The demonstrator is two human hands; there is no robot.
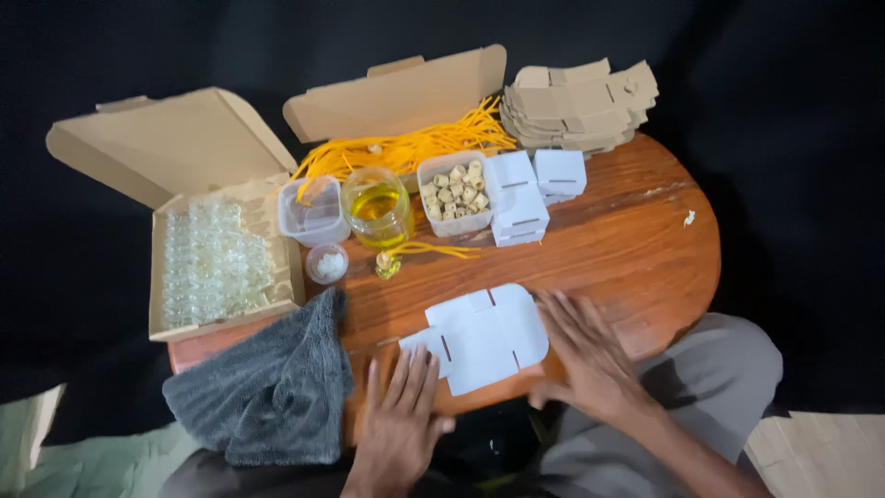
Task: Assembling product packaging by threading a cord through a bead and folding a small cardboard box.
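**Flat white box blank pressed to a wooden table by two open hands**

A person's left hand [401,420] and right hand [590,355] lie palm-down, fingers spread and gripping nothing, at either side of a flat white die-cut box blank [481,338] at the near edge of an oval wooden table [645,240]. The left fingertips touch the blank's lower left flap; the right hand rests just beside its right edge, whether touching it cannot be told. The blank is thin card, white, with rounded flaps and short slits, lying unfolded. It looks light and stiff enough to slide, yet likely to crease if pinched hard; its outer edges and flaps seem the safest hold. A grey towel [267,392] hangs over the table's left corner. Behind stand a jar of yellow oil [376,207], a tub of small cork stoppers [454,192], an empty lidded tub [312,210], a small round dish of white bits [327,263] and a tiny filled bottle [387,266]. Folded white boxes [530,189] sit mid-table, brown flat blanks [581,103] stacked at the far edge. An open carton of small glass bottles [214,263] sits left; orange cords [406,148] spill from another carton [396,97].
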